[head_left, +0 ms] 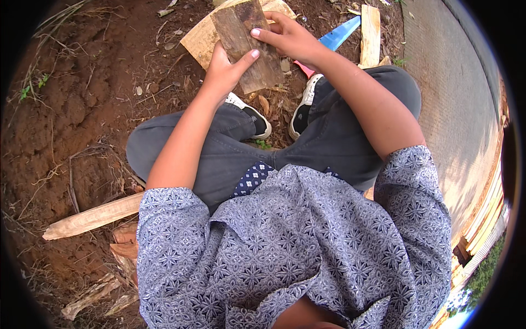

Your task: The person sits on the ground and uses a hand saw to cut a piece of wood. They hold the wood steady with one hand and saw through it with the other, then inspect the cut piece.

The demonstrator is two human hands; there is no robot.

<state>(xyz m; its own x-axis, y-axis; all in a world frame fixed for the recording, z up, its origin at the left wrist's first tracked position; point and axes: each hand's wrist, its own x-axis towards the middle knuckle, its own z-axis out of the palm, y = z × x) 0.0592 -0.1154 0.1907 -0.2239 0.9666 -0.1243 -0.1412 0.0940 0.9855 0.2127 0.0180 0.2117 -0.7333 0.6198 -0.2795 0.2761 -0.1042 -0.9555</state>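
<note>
A weathered brown wooden board (249, 46), roughly rectangular, is held up in front of my feet. My left hand (227, 68) grips its left edge, thumb lying across the face. On the right edge, my right hand (282, 37) grips higher up, its thumb also on the face. The fingers behind the board are partly hidden. Behind and below it lies a paler wooden plank (200, 44) on the ground. A handsaw with a blue blade (341, 34) and a red handle (305, 68) rests near my right forearm, partly covered by it.
At the right of the saw lies a light wood piece (371, 35). A long wood strip (93, 216) and broken scraps (96, 296) are on the soil at left. A grey paved strip (444, 98) runs along the right, with stacked timber (487, 214) beyond.
</note>
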